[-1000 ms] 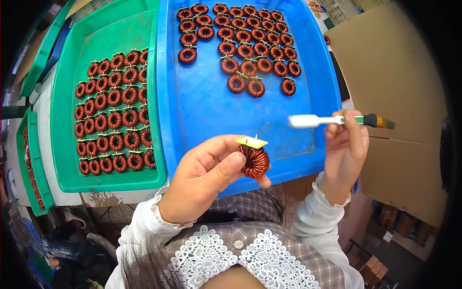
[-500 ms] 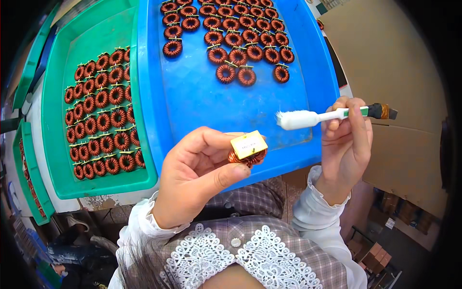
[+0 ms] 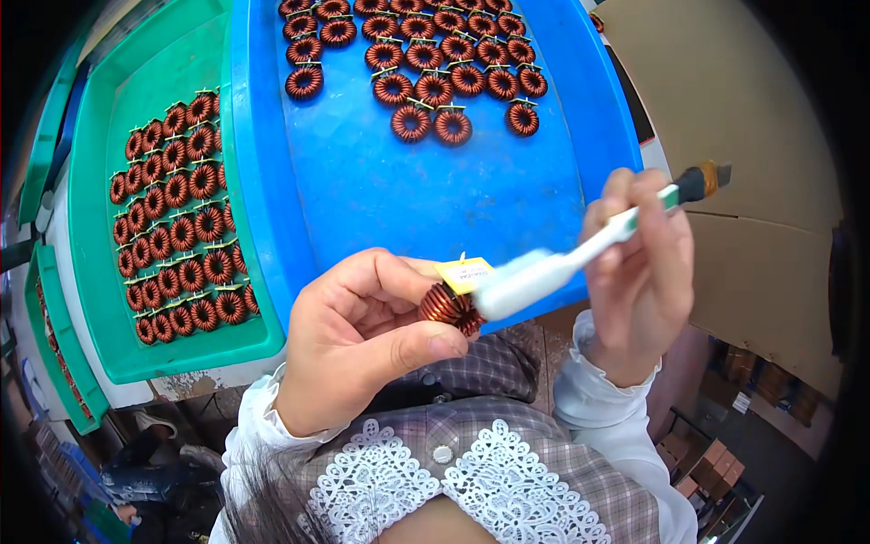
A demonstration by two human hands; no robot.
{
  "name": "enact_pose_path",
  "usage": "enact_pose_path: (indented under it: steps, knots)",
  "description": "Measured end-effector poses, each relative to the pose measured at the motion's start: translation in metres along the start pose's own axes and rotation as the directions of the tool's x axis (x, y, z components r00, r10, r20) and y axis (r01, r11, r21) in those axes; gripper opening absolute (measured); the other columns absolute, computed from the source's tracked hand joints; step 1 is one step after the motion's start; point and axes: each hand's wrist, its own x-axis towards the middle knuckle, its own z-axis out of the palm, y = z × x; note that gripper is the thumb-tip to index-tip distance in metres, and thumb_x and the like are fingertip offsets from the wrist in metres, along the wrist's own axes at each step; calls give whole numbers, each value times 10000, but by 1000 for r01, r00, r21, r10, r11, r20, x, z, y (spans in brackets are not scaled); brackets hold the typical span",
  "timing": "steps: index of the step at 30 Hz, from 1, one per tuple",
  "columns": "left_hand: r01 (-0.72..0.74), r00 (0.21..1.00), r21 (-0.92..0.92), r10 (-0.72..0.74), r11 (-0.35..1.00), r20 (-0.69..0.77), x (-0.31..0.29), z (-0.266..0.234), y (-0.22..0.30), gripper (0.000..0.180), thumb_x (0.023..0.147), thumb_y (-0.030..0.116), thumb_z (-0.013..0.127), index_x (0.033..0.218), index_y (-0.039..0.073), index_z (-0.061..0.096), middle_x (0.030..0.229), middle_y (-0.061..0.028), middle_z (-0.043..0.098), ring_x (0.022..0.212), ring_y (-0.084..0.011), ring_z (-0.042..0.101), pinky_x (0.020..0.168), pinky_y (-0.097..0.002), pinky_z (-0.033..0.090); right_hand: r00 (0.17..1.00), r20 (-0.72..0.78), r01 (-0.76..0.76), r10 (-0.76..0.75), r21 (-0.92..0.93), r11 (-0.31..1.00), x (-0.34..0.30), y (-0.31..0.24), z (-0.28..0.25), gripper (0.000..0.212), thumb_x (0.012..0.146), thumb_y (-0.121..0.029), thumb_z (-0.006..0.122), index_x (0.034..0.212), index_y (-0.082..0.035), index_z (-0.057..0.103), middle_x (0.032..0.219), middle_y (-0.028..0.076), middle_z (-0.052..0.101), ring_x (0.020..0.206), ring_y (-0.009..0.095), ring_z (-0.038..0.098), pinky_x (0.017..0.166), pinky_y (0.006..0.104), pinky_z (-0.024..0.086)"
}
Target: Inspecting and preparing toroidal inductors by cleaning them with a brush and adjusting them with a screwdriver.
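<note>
My left hand (image 3: pixel 349 335) grips a copper-wound toroidal coil (image 3: pixel 446 310) between thumb and fingers. A small yellow plate (image 3: pixel 464 275) with dark print on it sits on the coil's upper side. In my right hand (image 3: pixel 645 272), somewhat blurred, is a white toothbrush (image 3: pixel 553 275) with a green-and-white handle; dark wrapping and an orange band cover its far end. The blurred brush head meets or overlaps the coil's right side, just under the plate; whether the bristles touch it I cannot tell.
Behind my hands lies a blue tray (image 3: pixel 362 172) holding rows of similar coils (image 3: pixel 424 56) with thin plates. To its left, a green tray (image 3: pixel 177 77) carries several more rows (image 3: pixel 181 234). Brown cardboard (image 3: pixel 725 118) stands on the right.
My right hand has brought the toothbrush left and down, from apart to the coil. The coil has tilted in my left hand, so more of its winding shows.
</note>
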Motion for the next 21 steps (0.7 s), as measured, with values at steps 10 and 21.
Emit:
enact_pose_path:
  steps: [10, 21]
  knots:
    - [45, 998, -7, -44, 999, 43, 0, -2, 3, 330, 750, 200, 719, 821, 21, 452, 946, -254, 605, 843, -271, 638, 656, -353, 558, 943, -146, 229, -301, -372, 899, 14, -24, -42, 190, 911, -148, 477, 915, 38, 519, 810, 141, 596, 617, 148, 568, 566, 243, 461]
    - [73, 995, -22, -71, 997, 67, 2, -4, 2, 332, 747, 208, 723, 823, 32, 452, 954, -261, 601, 832, -271, 641, 648, -343, 563, 871, -226, 73, -436, -818, 571, 4, -54, -87, 219, 953, -182, 411, 931, 3, 526, 659, 45, 513, 525, 30, 380, 469, 171, 278]
